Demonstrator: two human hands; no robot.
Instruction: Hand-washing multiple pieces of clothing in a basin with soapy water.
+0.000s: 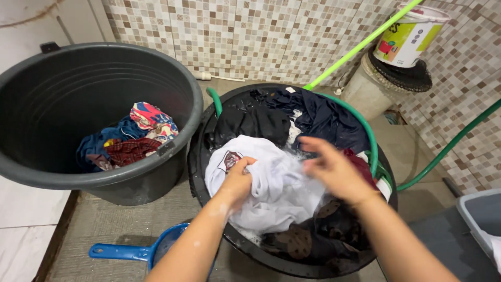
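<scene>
Left hand (237, 180): closed, gripping a fold of the white garment (276, 190), which lies heaped in the black wash basin (201, 156) directly under both hands. Right hand (334, 169): fingers spread open and motion-blurred, just above the garment's right side, with dark clothes (318, 117) beyond it. Left of the left hand: grey tub (31, 172) holding coloured laundry (133, 136); below its wrist, a blue dipper (128, 251).
</scene>
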